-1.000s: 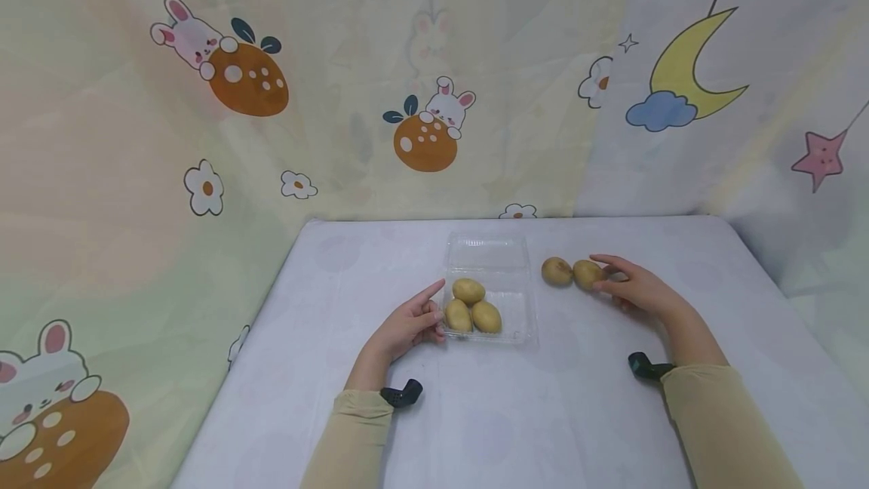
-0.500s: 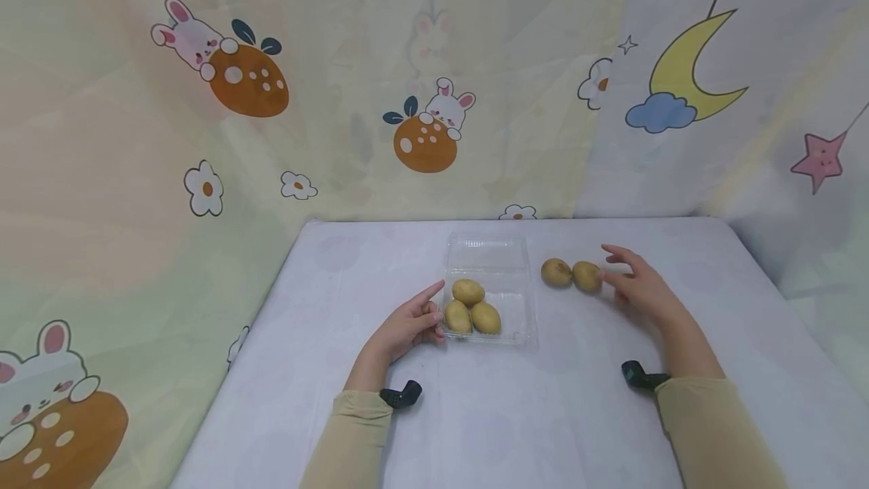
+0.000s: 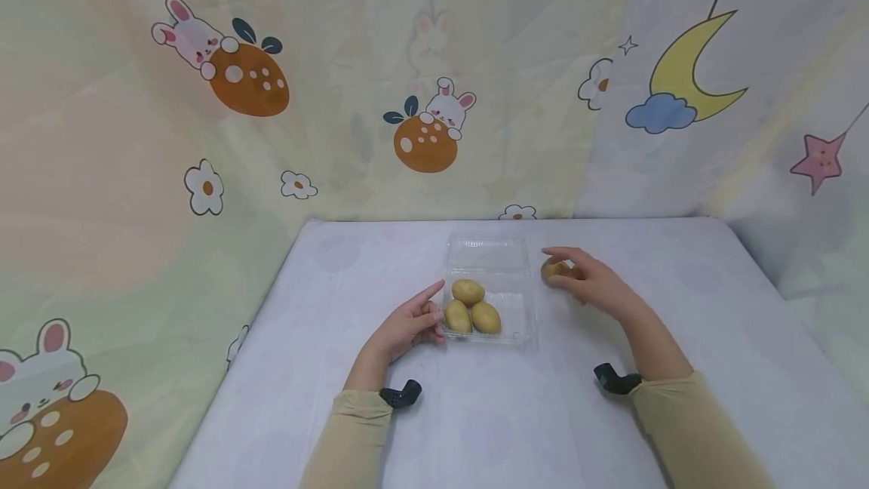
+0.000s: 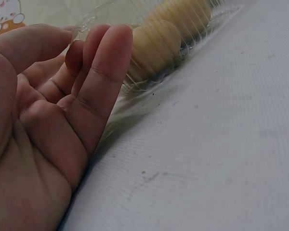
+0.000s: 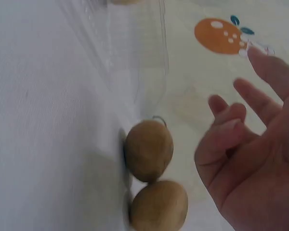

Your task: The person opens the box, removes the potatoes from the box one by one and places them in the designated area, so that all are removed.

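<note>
Three yellowish potatoes [image 3: 468,292] lie in the left part of a clear plastic clamshell container [image 3: 514,319], whose lid [image 3: 487,253] is folded back. At its left side, my left hand [image 3: 406,329] holds the rim between thumb and curled fingers, the index finger stretched along the edge. My right hand [image 3: 600,287] hovers at two browner potatoes [image 5: 149,150] right of the container, mostly covering them in the head view. From the right wrist, its fingers are spread and loosely bent, with a gap to both potatoes, which sit side by side on the cloth.
A white cloth covers the table [image 3: 516,413]. Behind it and at both sides hangs a printed curtain [image 3: 326,96] with rabbits, flowers and a moon. Black wrist cameras [image 3: 402,395] stick out inward from both wrists.
My right hand first had its fingers at the nearer brown potato, drew back to the right, then moved left over both. The left hand, container and potatoes have stayed put.
</note>
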`<state>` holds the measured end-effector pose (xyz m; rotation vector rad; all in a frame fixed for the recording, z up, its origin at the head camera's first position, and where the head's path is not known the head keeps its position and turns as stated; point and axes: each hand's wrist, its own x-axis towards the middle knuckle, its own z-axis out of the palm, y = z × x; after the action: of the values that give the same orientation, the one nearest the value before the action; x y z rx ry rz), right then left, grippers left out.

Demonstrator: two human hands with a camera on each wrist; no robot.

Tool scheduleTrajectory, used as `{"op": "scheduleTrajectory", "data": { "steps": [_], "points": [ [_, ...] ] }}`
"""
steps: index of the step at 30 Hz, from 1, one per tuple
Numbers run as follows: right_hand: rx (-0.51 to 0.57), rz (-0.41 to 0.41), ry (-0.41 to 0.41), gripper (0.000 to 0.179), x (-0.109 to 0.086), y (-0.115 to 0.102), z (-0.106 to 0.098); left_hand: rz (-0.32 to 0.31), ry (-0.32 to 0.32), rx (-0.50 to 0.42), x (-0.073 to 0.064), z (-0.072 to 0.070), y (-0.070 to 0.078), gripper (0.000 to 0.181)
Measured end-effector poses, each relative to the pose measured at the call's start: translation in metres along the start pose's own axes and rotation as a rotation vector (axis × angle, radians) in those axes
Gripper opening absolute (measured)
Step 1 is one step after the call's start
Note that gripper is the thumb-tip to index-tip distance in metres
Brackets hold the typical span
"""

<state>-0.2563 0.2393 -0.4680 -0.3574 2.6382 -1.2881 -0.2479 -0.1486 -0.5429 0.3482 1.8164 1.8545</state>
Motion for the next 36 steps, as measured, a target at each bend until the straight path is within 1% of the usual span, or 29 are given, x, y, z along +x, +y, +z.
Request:
{"op": "scheduleTrajectory", "data": {
  "steps": [2,6,9,12,15,20,22,25,30,33,36],
  "points": [
    [-0.027,-0.038,-0.063,0.054,0.004,-0.007,0.006,-0.001,0.0,0.001,0.0,0.0,0.0,0.071],
    [-0.006,-0.107,-0.179,0.051,0.011,-0.019,0.015,0.003,-0.007,0.001,0.0,0.0,0.001,0.072],
    [0.024,-0.144,-0.251,0.049,0.016,-0.025,0.019,0.002,-0.008,-0.001,0.0,0.001,0.001,0.072],
    [0.024,-0.166,-0.3,0.047,0.021,-0.032,0.022,0.0,-0.007,-0.003,0.0,0.0,0.001,0.072],
    [0.0,-0.14,-0.323,0.043,0.024,-0.038,0.023,0.001,-0.008,-0.003,0.001,0.0,0.0,0.072],
    [-0.08,-0.044,-0.351,0.039,0.03,-0.047,0.027,0.013,-0.009,0.004,0.001,-0.002,-0.002,0.071],
    [-0.108,-0.023,-0.37,0.039,0.032,-0.049,0.029,0.014,-0.008,0.007,0.001,-0.002,-0.002,0.071],
    [-0.11,-0.035,-0.428,0.041,0.037,-0.052,0.032,0.011,-0.003,0.008,0.001,-0.001,-0.001,0.07],
    [-0.059,-0.068,-0.551,0.041,0.045,-0.054,0.038,0.0,0.002,0.0,0.001,-0.001,0.0,0.07],
    [-0.059,-0.054,-0.587,0.042,0.048,-0.052,0.042,-0.003,-0.001,-0.007,0.001,-0.001,-0.001,0.071],
    [-0.062,-0.029,-0.607,0.043,0.051,-0.05,0.045,0.001,-0.006,-0.006,0.002,-0.001,-0.001,0.071]
  ]
}}
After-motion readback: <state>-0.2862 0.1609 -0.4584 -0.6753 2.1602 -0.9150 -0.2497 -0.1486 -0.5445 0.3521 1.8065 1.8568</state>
